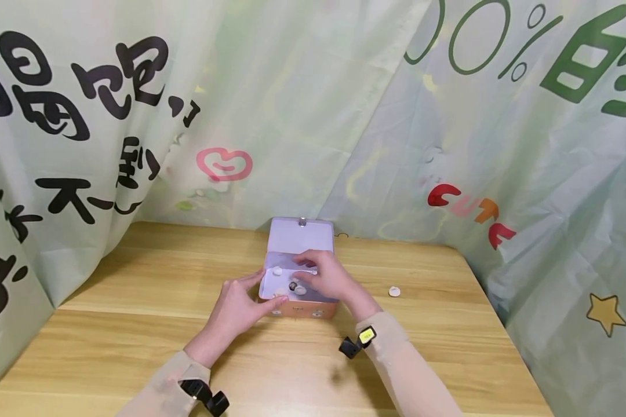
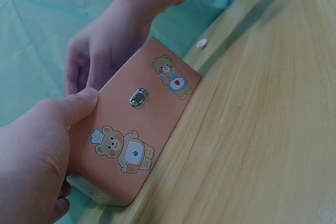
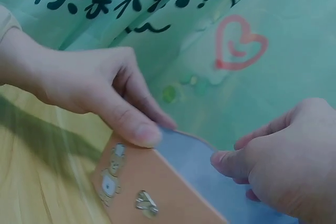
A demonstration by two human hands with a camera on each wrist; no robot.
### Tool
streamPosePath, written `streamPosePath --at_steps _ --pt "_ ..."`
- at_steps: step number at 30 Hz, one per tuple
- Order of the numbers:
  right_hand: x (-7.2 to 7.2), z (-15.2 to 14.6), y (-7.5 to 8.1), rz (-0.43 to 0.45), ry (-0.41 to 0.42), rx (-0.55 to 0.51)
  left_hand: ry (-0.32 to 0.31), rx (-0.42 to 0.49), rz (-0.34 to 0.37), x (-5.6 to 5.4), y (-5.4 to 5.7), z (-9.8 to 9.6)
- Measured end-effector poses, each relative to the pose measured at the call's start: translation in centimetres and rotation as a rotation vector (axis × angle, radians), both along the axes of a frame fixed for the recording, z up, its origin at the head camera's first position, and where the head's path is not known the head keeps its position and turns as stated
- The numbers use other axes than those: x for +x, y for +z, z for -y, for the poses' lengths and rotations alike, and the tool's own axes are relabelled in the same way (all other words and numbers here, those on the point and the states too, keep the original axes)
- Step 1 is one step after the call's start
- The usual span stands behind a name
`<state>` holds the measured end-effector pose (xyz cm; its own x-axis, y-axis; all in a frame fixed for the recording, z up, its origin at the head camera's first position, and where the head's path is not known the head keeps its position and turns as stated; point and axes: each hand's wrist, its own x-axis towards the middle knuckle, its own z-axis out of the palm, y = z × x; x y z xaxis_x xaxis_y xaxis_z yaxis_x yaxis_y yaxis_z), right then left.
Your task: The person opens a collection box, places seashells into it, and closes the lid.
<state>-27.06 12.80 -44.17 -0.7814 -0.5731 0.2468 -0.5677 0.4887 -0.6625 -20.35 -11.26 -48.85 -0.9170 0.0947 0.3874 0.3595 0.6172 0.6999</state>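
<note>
An orange tin box (image 1: pixel 305 310) with bear pictures and a metal clasp (image 2: pixel 139 98) stands on the table, its lilac lid (image 1: pixel 299 234) raised at the back. Inside lie several small pieces, among them a white one (image 1: pixel 277 271) and a dark round one (image 1: pixel 293 285). My left hand (image 1: pixel 235 307) grips the box's front left corner, thumb on the front rim and fingers along the left side. Over the box's interior, my right hand (image 1: pixel 326 275) reaches in with loosely bent fingers, thumb and forefinger apart; nothing shows between them.
A small white piece (image 1: pixel 394 292) lies on the wooden table (image 1: pixel 422 347), right of the box. Behind the table hangs a printed curtain (image 1: pixel 292 116), which also drapes down both sides.
</note>
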Motion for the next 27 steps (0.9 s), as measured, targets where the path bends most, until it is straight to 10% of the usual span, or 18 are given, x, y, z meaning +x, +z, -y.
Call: streamPosePath --at_steps 13,27 --pt "2.8 -7.5 1.8 -0.091 -0.12 -0.066 -0.011 0.012 0.029 0.2 0.1 -0.2" --pt "3.4 -15.6 -1.2 -0.019 -0.294 0.06 -0.006 0.002 0.002 0.0 -0.1 -0.2"
